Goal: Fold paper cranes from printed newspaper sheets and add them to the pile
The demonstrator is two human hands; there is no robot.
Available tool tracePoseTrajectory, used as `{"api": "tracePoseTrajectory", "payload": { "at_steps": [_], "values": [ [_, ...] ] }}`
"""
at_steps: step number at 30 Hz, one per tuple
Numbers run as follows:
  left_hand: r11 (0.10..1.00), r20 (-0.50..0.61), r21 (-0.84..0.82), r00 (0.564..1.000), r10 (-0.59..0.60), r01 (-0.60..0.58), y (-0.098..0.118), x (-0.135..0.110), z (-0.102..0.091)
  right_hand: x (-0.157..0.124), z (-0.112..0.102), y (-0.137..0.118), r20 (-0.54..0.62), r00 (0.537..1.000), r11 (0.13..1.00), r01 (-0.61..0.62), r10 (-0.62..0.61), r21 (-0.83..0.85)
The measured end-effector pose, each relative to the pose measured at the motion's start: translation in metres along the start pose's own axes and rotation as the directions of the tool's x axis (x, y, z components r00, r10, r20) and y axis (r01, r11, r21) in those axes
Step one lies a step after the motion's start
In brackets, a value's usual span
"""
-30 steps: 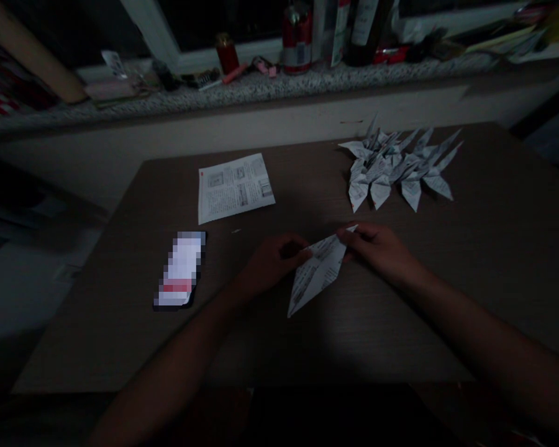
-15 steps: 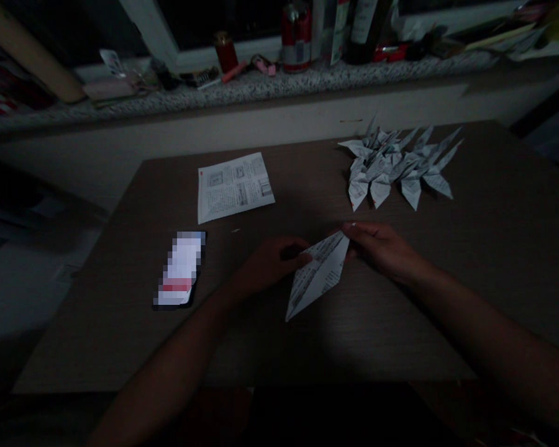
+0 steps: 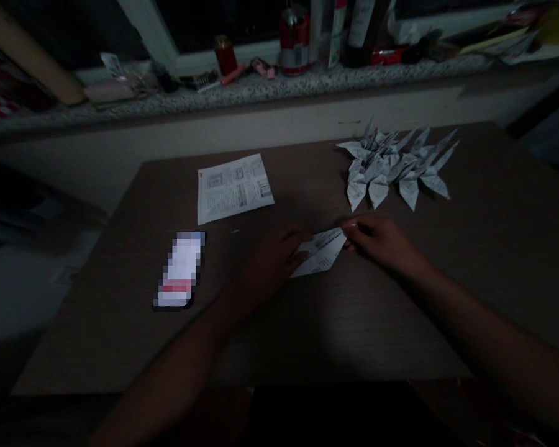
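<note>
dim table [image 3: 377, 338]: phone [image 3: 179, 270], printed sheet [image 3: 235, 189], origami cluster [image 3: 391, 166] around held paper [image 3: 323, 254]

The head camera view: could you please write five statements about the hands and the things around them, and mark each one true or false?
1. The right hand pinches one end of the folded printed paper. True.
2. The left hand holds the smartphone. False: the left hand touches the folded printed paper; the smartphone lies apart from it.
3. The origami pieces lie on the windowsill. False: the origami pieces lie on the table.
4. The flat printed sheet lies beyond the smartphone. True.
5. The smartphone's screen is dark. False: it is lit.
</note>
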State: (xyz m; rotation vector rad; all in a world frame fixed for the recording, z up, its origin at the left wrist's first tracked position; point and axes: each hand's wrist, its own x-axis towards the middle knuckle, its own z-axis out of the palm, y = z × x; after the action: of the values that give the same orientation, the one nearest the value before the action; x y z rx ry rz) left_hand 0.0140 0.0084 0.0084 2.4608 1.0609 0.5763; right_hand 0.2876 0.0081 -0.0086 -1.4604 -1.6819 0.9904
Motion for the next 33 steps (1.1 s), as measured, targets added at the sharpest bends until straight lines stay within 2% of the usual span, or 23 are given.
{"api": "tracePoseTrajectory", "payload": {
  "at_steps": [3,7,9,11,14,16,20,25,29,33],
  "values": [
    [0.984,0.115,0.105,0.985,0.131,-0.144,0.005,-0.004,0.004,0.001,-0.004,0.006,-0.051,0.996,0.982,0.063,-0.073,-0.176],
    [0.960,0.216,0.215,0.968,0.131,-0.178,0.012,-0.007,0.008,-0.001,-0.009,0.001,-0.049,0.961,0.861,0.220,-0.272,-0.458],
    [0.950,0.237,0.245,0.962,0.135,-0.193,0.014,-0.008,0.009,-0.005,-0.009,-0.007,0.010,0.920,0.735,0.319,-0.392,-0.599],
    [0.944,0.244,0.259,0.959,0.143,-0.207,0.014,-0.007,0.010,-0.010,-0.004,-0.018,0.090,0.887,0.606,0.381,-0.454,-0.698],
    [0.937,0.241,0.273,0.958,0.153,-0.218,0.012,-0.006,0.014,-0.018,0.011,-0.030,0.219,0.831,0.495,0.493,-0.511,-0.716],
    [0.929,0.241,0.281,0.955,0.173,-0.239,0.009,-0.006,0.017,-0.021,0.021,-0.032,0.289,0.811,0.455,0.539,-0.509,-0.709],
    [0.917,0.213,0.290,0.953,0.216,-0.273,0.003,-0.007,0.020,-0.026,0.033,-0.020,0.347,0.816,0.470,0.557,-0.461,-0.685],
    [0.899,0.210,0.323,0.949,0.236,-0.295,0.001,-0.008,0.019,-0.030,0.032,-0.006,0.384,0.828,0.507,0.556,-0.408,-0.659],
    [0.908,0.209,0.307,0.951,0.228,-0.285,0.002,-0.008,0.016,-0.031,0.032,-0.003,0.390,0.838,0.544,0.545,-0.381,-0.638],
    [0.920,0.209,0.286,0.954,0.214,-0.269,0.003,-0.008,0.013,-0.031,0.030,-0.001,0.400,0.841,0.546,0.541,-0.365,-0.640]
  ]
}}
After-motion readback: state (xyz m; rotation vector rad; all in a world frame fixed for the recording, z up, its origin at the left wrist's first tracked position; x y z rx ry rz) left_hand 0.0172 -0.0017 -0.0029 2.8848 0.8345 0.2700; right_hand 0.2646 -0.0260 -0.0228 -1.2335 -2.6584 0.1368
